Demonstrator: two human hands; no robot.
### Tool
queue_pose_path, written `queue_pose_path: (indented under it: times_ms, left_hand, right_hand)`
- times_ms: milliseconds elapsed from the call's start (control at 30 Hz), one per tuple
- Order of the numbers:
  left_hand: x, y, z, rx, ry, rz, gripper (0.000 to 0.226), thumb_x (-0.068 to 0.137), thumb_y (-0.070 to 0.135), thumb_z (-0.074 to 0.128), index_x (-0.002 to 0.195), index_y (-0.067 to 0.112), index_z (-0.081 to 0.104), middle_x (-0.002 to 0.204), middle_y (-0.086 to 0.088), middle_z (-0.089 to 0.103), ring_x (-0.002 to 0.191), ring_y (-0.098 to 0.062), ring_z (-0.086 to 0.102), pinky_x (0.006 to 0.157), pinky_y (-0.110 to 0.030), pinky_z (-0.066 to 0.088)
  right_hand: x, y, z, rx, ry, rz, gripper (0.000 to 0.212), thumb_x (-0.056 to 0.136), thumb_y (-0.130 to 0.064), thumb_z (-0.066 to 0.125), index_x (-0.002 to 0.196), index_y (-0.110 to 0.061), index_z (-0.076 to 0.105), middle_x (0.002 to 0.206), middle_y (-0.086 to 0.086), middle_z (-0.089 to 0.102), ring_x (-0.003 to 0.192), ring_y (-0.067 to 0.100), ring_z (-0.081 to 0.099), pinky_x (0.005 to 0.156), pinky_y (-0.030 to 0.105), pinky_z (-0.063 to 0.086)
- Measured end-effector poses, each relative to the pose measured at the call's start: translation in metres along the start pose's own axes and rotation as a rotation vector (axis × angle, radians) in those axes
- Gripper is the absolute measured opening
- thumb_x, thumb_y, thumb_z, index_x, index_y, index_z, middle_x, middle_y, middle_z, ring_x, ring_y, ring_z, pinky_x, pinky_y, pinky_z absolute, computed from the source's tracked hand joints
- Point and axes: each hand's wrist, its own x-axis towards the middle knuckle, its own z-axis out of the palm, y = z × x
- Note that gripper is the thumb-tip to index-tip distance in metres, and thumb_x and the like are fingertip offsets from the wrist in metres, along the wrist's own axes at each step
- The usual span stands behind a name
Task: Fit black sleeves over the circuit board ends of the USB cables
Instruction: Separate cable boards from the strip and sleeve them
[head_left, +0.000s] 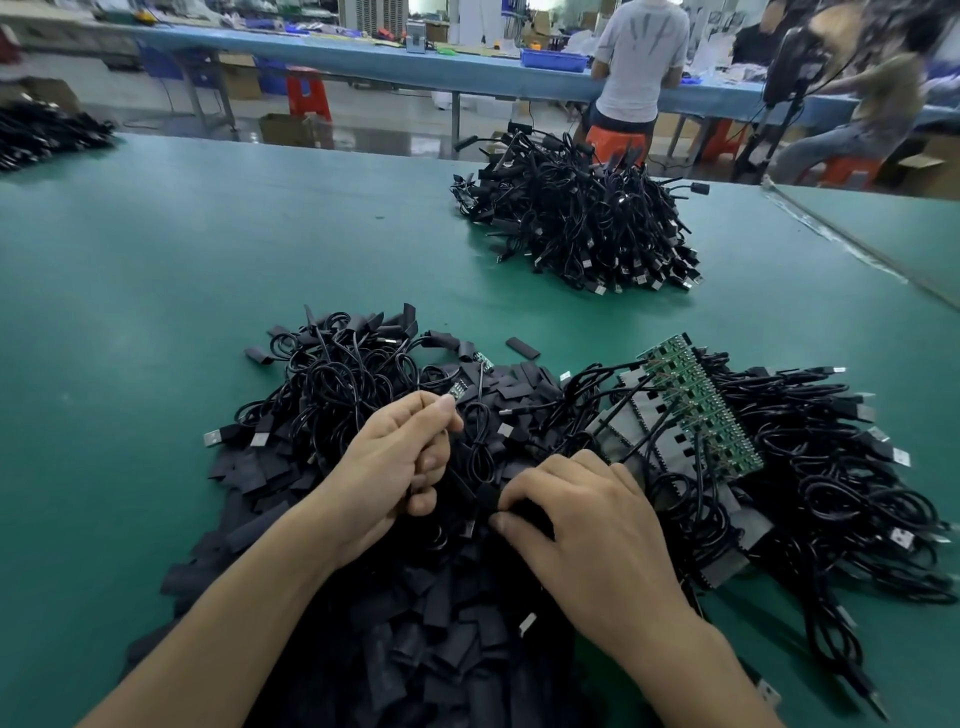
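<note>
Over the heap of black sleeves (415, 649) on the green table (156, 286), the left hand (400, 457) curls round a USB cable (480, 452) — its green circuit board (457, 389) poking out above the fist — while the right hand (587, 525), close beside, pinches one black sleeve (519, 506).

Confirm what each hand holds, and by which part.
Left hand pinches a USB cable just behind its circuit board. Right hand pinches a black sleeve; fingers hide the exact grip point.
</note>
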Motion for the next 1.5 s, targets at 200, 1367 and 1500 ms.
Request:
queue_pose_path:
  times_ms: [200, 1367, 1500]
  left_hand:
    - [0.000, 0.002, 0.001, -0.005, 0.015, 0.001, 0.025, 0.102, 0.030, 0.048, 0.085, 0.014, 0.057, 0.053, 0.005, 0.040, 0.042, -0.006, 0.031, 0.035, -0.018, 0.030]
    - [-0.008, 0.002, 0.009, 0.221, -0.059, 0.046, 0.020, 0.084, 0.038, 0.066, 0.084, 0.019, 0.071, 0.073, -0.005, 0.069, 0.056, -0.012, 0.059, 0.041, -0.020, 0.043]
    - [-0.009, 0.004, 0.010, 0.283, -0.062, 0.036, 0.028, 0.099, 0.023, 0.056, 0.077, 0.022, 0.073, 0.063, -0.001, 0.062, 0.049, -0.010, 0.054, 0.039, -0.019, 0.042]
  right_hand:
    - [0.001, 0.004, 0.000, 0.163, 0.089, 0.013, 0.018, 0.082, -0.030, 0.077, 0.088, -0.035, 0.061, 0.084, -0.025, 0.062, 0.084, 0.001, 0.051, 0.077, 0.025, 0.043]
    - [0.002, 0.010, 0.002, 0.353, 0.278, 0.071, 0.027, 0.084, -0.029, 0.076, 0.109, -0.019, 0.076, 0.097, -0.013, 0.072, 0.089, -0.003, 0.065, 0.082, 0.014, 0.051]
    - [0.003, 0.011, 0.000, 0.379, 0.326, 0.088, 0.025, 0.081, -0.022, 0.078, 0.105, -0.015, 0.077, 0.093, -0.015, 0.069, 0.090, -0.004, 0.064, 0.082, 0.005, 0.046]
